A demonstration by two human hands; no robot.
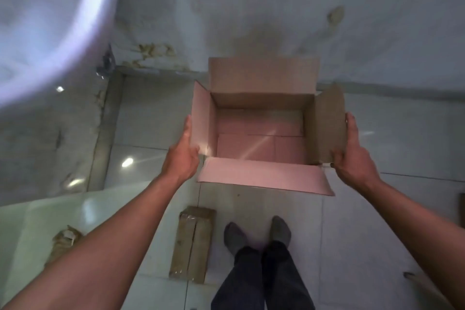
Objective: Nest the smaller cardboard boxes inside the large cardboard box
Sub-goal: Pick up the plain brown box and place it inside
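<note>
The large cardboard box [261, 106] stands open in front of me with all flaps spread, and nothing lies on its bottom. My left hand [182, 153] presses flat against the outside of its left flap. On the opposite side my right hand [351, 151] grips the right flap, thumb at the flap's near edge. A smaller taped cardboard box [192, 244] lies on the floor tiles near my left foot. Another small cardboard box [64, 243] sits at lower left, partly hidden behind my left forearm.
A stained wall [251, 7] rises just behind the large box. My two socked feet [258, 235] stand on the tiled floor below the box's near flap. A bright blurred shape fills the upper left. A dark object shows at the right edge.
</note>
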